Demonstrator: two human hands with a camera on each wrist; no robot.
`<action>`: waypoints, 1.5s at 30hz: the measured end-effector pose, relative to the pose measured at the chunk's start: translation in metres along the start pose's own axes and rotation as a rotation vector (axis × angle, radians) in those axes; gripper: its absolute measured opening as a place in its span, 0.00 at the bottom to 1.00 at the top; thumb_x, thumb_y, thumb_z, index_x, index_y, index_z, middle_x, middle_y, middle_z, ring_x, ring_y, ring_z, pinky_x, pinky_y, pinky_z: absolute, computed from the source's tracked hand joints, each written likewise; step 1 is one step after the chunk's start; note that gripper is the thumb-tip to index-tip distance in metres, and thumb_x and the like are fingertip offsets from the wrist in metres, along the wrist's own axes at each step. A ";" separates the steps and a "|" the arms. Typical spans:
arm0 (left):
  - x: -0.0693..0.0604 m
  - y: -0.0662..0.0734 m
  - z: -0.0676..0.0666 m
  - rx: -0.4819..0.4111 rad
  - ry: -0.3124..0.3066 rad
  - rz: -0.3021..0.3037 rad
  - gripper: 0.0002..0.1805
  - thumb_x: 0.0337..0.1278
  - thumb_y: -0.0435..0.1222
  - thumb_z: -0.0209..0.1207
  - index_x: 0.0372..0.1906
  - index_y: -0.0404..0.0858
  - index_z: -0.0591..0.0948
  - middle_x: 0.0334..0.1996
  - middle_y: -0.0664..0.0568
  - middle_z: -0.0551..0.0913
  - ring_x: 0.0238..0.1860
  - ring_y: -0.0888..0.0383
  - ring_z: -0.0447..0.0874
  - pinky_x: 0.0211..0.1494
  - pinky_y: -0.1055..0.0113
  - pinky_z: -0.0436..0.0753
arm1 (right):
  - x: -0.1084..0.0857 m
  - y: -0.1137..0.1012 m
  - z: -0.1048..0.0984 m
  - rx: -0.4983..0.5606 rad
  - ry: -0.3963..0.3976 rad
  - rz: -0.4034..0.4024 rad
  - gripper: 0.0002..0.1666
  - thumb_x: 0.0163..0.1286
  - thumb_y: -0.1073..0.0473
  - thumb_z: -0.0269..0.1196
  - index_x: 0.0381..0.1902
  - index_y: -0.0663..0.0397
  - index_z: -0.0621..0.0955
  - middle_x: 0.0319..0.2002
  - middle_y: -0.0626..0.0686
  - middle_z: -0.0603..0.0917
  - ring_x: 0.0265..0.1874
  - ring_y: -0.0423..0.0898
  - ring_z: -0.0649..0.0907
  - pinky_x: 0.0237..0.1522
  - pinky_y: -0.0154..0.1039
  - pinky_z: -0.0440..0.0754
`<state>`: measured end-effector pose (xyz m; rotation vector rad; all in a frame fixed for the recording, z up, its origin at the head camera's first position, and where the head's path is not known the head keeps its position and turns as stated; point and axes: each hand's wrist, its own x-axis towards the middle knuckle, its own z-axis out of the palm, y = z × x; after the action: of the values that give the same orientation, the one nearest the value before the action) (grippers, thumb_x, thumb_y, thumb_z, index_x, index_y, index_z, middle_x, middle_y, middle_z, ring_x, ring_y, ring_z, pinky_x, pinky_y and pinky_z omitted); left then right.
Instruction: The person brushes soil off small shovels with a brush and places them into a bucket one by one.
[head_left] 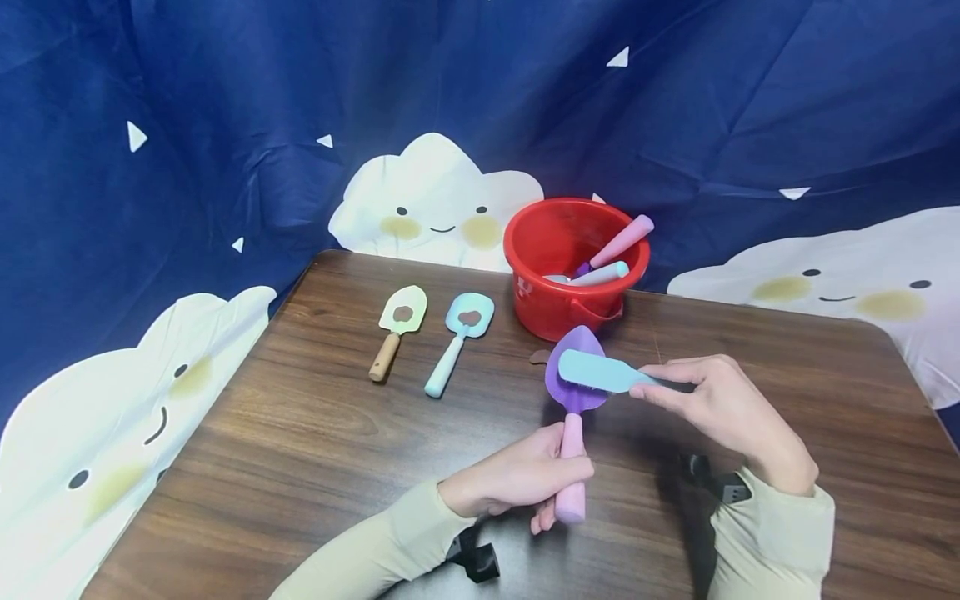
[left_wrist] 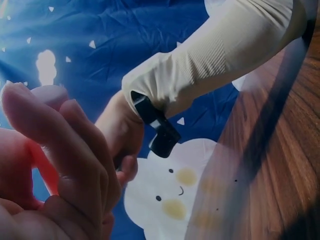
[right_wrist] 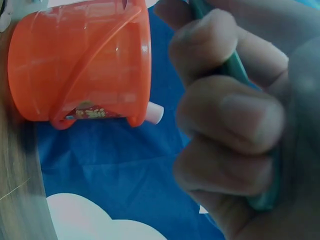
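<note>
In the head view my left hand point(head_left: 525, 471) grips the pink handle of a purple toy shovel point(head_left: 564, 398), its pointed blade facing away over the table. A light blue flat-bladed spatula point(head_left: 600, 372) lies across that blade, touching or just above it. My right hand point(head_left: 723, 408) pinches the spatula near the base of its blade. In the right wrist view, curled fingers point(right_wrist: 225, 115) wrap round its teal handle point(right_wrist: 235, 67). The left wrist view shows my left fingers point(left_wrist: 80, 145) curled with the end of the shovel handle point(left_wrist: 50, 95) between them.
A red bucket point(head_left: 551, 312) with several handled tools inside stands at the back. Left of it lie a pale green shovel point(head_left: 393, 312) with a wooden handle and a light blue shovel point(head_left: 448, 358). A small brown patch point(head_left: 539, 357) shows near the bucket. Blue curtain hangs behind the table.
</note>
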<state>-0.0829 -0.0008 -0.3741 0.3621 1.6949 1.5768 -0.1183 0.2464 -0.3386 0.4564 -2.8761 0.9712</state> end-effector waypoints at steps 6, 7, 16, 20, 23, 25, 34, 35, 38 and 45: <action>-0.001 -0.001 0.000 0.023 -0.003 -0.008 0.05 0.56 0.35 0.50 0.36 0.39 0.68 0.08 0.52 0.73 0.04 0.63 0.67 0.06 0.71 0.69 | 0.002 0.007 0.003 -0.034 0.097 -0.055 0.21 0.53 0.50 0.74 0.44 0.52 0.87 0.37 0.53 0.90 0.39 0.26 0.83 0.39 0.14 0.73; -0.001 -0.001 0.000 0.025 -0.002 -0.009 0.05 0.56 0.36 0.50 0.36 0.40 0.68 0.08 0.52 0.73 0.04 0.63 0.67 0.06 0.71 0.69 | 0.002 0.007 0.003 -0.040 0.114 -0.058 0.21 0.54 0.50 0.73 0.45 0.52 0.87 0.37 0.54 0.90 0.40 0.30 0.85 0.40 0.13 0.72; -0.002 -0.003 0.001 0.053 -0.028 -0.010 0.05 0.57 0.36 0.49 0.35 0.39 0.68 0.08 0.52 0.73 0.04 0.64 0.67 0.06 0.69 0.70 | 0.000 0.009 -0.001 -0.100 0.261 -0.008 0.21 0.57 0.50 0.71 0.46 0.56 0.86 0.38 0.60 0.89 0.37 0.39 0.86 0.35 0.18 0.71; -0.002 -0.007 -0.002 0.010 -0.030 -0.007 0.05 0.58 0.36 0.50 0.35 0.37 0.68 0.07 0.51 0.72 0.04 0.64 0.66 0.06 0.70 0.69 | -0.002 0.006 0.000 -0.045 0.256 -0.033 0.19 0.55 0.53 0.73 0.44 0.53 0.87 0.37 0.57 0.89 0.37 0.14 0.76 0.38 0.14 0.71; -0.002 -0.009 -0.004 -0.018 -0.028 -0.013 0.06 0.58 0.36 0.50 0.36 0.37 0.68 0.08 0.50 0.73 0.04 0.64 0.66 0.05 0.71 0.69 | -0.004 0.004 0.000 -0.009 0.159 -0.032 0.19 0.53 0.52 0.74 0.43 0.50 0.88 0.36 0.52 0.90 0.37 0.15 0.76 0.39 0.14 0.73; -0.002 -0.010 -0.004 -0.027 -0.026 -0.016 0.07 0.57 0.36 0.51 0.36 0.37 0.67 0.09 0.50 0.74 0.04 0.64 0.66 0.05 0.71 0.69 | -0.004 0.002 0.001 -0.005 0.077 -0.014 0.19 0.53 0.49 0.74 0.43 0.49 0.88 0.34 0.49 0.90 0.34 0.22 0.80 0.36 0.19 0.77; -0.006 -0.008 -0.004 -0.039 -0.055 -0.060 0.07 0.58 0.36 0.49 0.37 0.39 0.66 0.11 0.51 0.74 0.05 0.66 0.67 0.06 0.74 0.69 | -0.001 0.006 0.003 -0.069 0.011 0.020 0.20 0.55 0.47 0.72 0.43 0.51 0.88 0.34 0.50 0.90 0.31 0.33 0.81 0.32 0.28 0.78; -0.007 -0.009 -0.004 -0.041 -0.058 -0.061 0.07 0.58 0.36 0.49 0.37 0.39 0.66 0.11 0.51 0.74 0.05 0.66 0.67 0.06 0.74 0.69 | 0.000 0.007 0.003 -0.074 0.017 0.021 0.20 0.56 0.47 0.72 0.43 0.51 0.88 0.34 0.51 0.90 0.31 0.34 0.81 0.32 0.28 0.78; -0.008 -0.009 -0.006 -0.035 -0.063 -0.067 0.07 0.58 0.36 0.49 0.37 0.39 0.65 0.11 0.52 0.73 0.05 0.66 0.66 0.06 0.74 0.68 | 0.002 0.010 0.002 -0.095 0.054 0.030 0.21 0.58 0.47 0.70 0.45 0.54 0.87 0.36 0.55 0.89 0.33 0.40 0.84 0.31 0.29 0.78; -0.009 -0.015 -0.010 0.012 -0.078 -0.062 0.08 0.57 0.36 0.50 0.38 0.39 0.66 0.11 0.52 0.74 0.05 0.66 0.67 0.06 0.73 0.69 | 0.002 0.017 -0.002 -0.129 0.193 0.075 0.23 0.61 0.49 0.68 0.46 0.60 0.85 0.31 0.59 0.89 0.24 0.41 0.78 0.22 0.32 0.72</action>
<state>-0.0796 -0.0166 -0.3855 0.3688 1.6407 1.4893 -0.1251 0.2600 -0.3469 0.2327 -2.7754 0.7854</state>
